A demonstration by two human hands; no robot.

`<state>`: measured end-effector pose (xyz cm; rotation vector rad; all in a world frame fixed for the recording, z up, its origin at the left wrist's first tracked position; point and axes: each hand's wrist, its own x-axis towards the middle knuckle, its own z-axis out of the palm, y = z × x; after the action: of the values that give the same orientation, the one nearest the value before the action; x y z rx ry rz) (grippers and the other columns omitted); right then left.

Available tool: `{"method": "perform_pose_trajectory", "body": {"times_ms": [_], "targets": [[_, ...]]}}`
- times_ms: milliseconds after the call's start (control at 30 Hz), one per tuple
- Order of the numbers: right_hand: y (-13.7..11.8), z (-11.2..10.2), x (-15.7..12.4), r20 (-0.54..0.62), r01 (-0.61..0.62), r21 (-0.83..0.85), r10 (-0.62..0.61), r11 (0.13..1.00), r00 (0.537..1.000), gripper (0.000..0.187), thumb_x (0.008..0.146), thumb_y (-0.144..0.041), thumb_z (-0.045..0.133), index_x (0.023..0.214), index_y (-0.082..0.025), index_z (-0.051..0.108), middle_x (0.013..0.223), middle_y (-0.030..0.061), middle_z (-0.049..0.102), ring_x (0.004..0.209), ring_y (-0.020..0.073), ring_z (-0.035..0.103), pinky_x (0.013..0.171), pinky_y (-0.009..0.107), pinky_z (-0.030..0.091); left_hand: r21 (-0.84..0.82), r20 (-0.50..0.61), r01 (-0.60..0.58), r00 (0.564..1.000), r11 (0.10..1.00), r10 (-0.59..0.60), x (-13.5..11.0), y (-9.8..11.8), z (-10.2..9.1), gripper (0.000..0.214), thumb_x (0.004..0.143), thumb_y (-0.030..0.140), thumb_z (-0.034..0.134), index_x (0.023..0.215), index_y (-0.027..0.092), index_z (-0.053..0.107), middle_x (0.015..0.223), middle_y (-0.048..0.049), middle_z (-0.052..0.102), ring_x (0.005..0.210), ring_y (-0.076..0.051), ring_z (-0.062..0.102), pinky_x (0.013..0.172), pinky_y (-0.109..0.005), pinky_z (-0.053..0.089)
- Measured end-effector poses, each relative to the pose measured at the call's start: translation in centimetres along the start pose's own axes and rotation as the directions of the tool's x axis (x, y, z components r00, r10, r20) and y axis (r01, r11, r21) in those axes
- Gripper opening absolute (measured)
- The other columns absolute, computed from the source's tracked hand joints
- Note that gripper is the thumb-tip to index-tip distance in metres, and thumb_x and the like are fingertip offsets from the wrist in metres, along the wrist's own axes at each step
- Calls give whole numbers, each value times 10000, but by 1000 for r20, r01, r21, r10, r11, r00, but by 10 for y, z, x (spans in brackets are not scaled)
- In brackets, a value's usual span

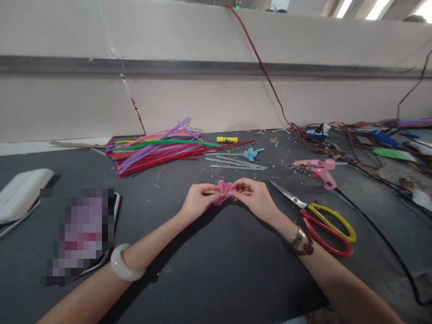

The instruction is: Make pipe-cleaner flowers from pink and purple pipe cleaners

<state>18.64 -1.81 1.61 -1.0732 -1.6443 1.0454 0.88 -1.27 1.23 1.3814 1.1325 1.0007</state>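
Between my two hands is a small pink pipe-cleaner flower (221,186), held just above the dark table. My left hand (201,200) pinches its left side with thumb and forefinger. From the right, my right hand (255,198) grips the flower's edge near its middle, fingertips closed. The fingers cover part of the petals. Beyond the hands lie several translucent glue sticks (236,163) and a blue pipe-cleaner flower (250,155). Scissors (303,206) with one yellow and one red handle rest just right of my right hand.
A pile of coloured pipe cleaners (151,150) lies at the back left, beside a yellow tube (227,140). A pink glue gun (322,168) with a black cord lies right. Tangled wires (351,139) fill the far right. A blurred-out device (84,234) and white box (23,193) sit left.
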Motion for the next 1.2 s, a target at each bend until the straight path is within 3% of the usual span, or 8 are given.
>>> {"method": "perform_pose_trajectory", "body": {"times_ms": [400, 633, 700, 767, 867, 933, 1067, 1200], "targets": [[0, 6, -1, -94, -37, 128, 49, 991, 994, 145, 689, -282, 659, 745, -154, 619, 700, 34, 657, 575, 132, 625, 576, 265, 525, -176, 98, 69, 994, 982, -52, -3, -5, 4, 196, 625, 245, 715, 771, 116, 691, 695, -67, 705, 628, -143, 645, 640, -243, 513], [-1, 9, 0, -93, -19, 138, 32, 990, 995, 175, 725, -308, 622, 820, -163, 602, 690, 32, 653, 596, 151, 635, 600, 293, 538, -159, 83, 46, 996, 986, -33, 0, -10, 2, 192, 617, 236, 713, 769, 122, 689, 717, -81, 710, 631, -168, 657, 634, -271, 522], [0, 5, 2, -95, 11, 48, -6, 999, 995, 193, 799, -311, 535, 916, -168, 590, 742, 45, 658, 645, 156, 637, 634, 307, 533, -151, 29, 37, 999, 988, -33, 4, -11, -3, 188, 606, 241, 722, 748, 122, 689, 706, -72, 710, 625, -164, 654, 631, -261, 516], [5, 1, 4, -69, 85, -165, -98, 983, 993, 200, 850, -261, 456, 969, -176, 593, 852, 69, 656, 777, 171, 627, 735, 336, 506, -178, -46, 23, 998, 984, -32, 8, -11, -8, 193, 587, 243, 736, 730, 123, 687, 695, -60, 710, 632, -159, 653, 650, -255, 513], [18, -1, 8, 109, 252, -502, -229, 827, 967, 240, 851, -158, 439, 1023, -185, 604, 1049, 91, 600, 1002, 199, 525, 885, 381, 414, -248, -122, 13, 991, 969, -45, 13, -7, -13, 205, 565, 245, 751, 710, 120, 679, 632, -38, 699, 617, -152, 647, 676, -263, 512], [26, 0, 11, 222, 320, -620, -231, 716, 947, 279, 847, -130, 437, 1076, -187, 586, 1119, 97, 560, 1052, 211, 462, 894, 404, 391, -274, -134, 21, 989, 961, -60, 13, -5, -14, 213, 549, 241, 761, 698, 117, 673, 607, -30, 692, 606, -149, 644, 680, -269, 514], [27, 3, 15, 290, 344, -692, -192, 635, 937, 230, 856, -180, 458, 1006, -193, 631, 1070, 95, 571, 995, 221, 447, 847, 419, 393, -287, -120, 19, 991, 958, -56, 13, -6, -12, 227, 542, 228, 766, 712, 113, 668, 608, -30, 688, 600, -142, 642, 676, -266, 517], [14, 1, 14, 201, 291, -606, -212, 741, 957, 194, 839, -201, 490, 827, -169, 681, 890, 90, 613, 863, 195, 512, 786, 359, 417, -319, -150, 10, 987, 948, -61, 13, -8, -11, 205, 547, 218, 762, 698, 126, 658, 615, -14, 687, 598, -132, 642, 685, -256, 512]]}}
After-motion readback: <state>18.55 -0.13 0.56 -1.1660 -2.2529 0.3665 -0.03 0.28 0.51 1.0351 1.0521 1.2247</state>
